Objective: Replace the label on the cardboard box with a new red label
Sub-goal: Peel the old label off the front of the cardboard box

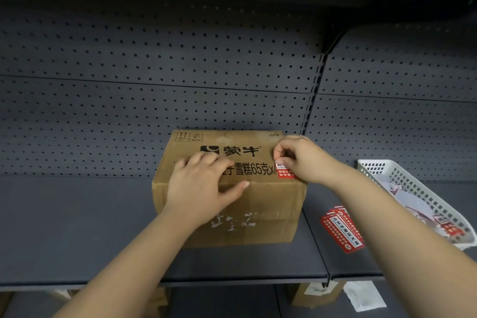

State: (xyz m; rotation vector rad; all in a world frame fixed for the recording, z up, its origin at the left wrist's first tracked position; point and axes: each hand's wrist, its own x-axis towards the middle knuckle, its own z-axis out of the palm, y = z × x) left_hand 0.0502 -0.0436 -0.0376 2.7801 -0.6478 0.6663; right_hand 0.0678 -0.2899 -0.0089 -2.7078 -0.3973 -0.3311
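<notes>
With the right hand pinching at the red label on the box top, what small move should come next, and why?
Probably peel it slowly toward the box edge. The right hand pinches the upper end of the red label, which looks partly lifted, while the left hand lies flat on the cardboard box, steadying it. Fresh labels lie beside the box.

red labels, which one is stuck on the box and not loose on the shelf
The red label on the cardboard box top, under the right hand fingertips. The other red labels lie stacked on the shelf.
</notes>
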